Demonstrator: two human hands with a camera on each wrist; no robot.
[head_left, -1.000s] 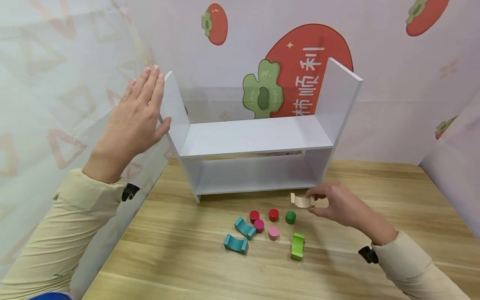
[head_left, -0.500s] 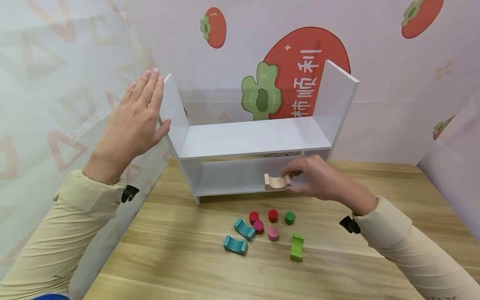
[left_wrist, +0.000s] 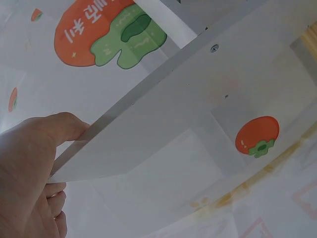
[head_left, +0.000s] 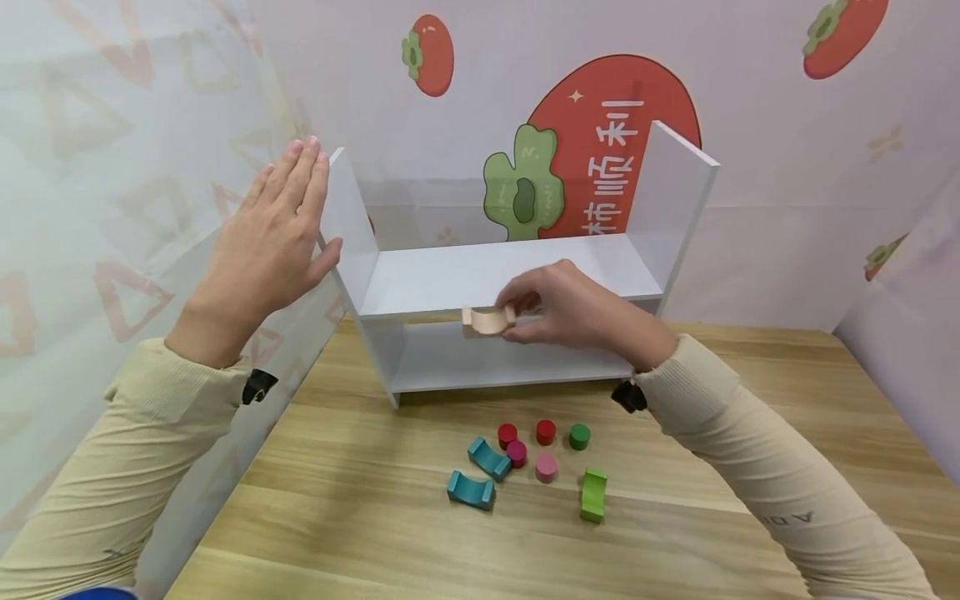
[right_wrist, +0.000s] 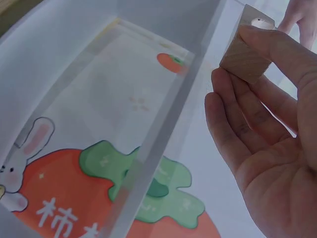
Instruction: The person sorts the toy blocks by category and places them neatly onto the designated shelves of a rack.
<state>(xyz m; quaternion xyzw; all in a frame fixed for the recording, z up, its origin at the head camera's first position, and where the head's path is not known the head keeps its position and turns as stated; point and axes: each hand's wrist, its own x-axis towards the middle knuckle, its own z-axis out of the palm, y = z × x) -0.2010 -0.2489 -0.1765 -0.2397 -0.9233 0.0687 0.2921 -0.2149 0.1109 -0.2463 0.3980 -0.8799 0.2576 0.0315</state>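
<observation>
My right hand (head_left: pixel 573 308) pinches a plain wooden block with a curved hollow (head_left: pixel 487 322), held in front of the middle board of a white two-tier shelf (head_left: pixel 510 275). In the right wrist view the block (right_wrist: pixel 250 49) sits between thumb and fingertips. On the left, my left hand (head_left: pixel 266 242) holds the shelf's side panel, its long fingers straight along the outside and the thumb over the front edge. The left wrist view shows the panel (left_wrist: pixel 163 124) between thumb and fingers.
On the wooden table (head_left: pixel 337 500) before the shelf lie two blue curved blocks (head_left: pixel 471 490), a lime green curved block (head_left: pixel 593 495), and several small cylinders, including a dark green one (head_left: pixel 579 436) and a pink one (head_left: pixel 546 467). A printed cloth wall (head_left: pixel 787 167) stands behind.
My right hand has carried the wooden block left and upward, from near the shelf's lower right corner to the front of the middle board. The left hand stays on the panel.
</observation>
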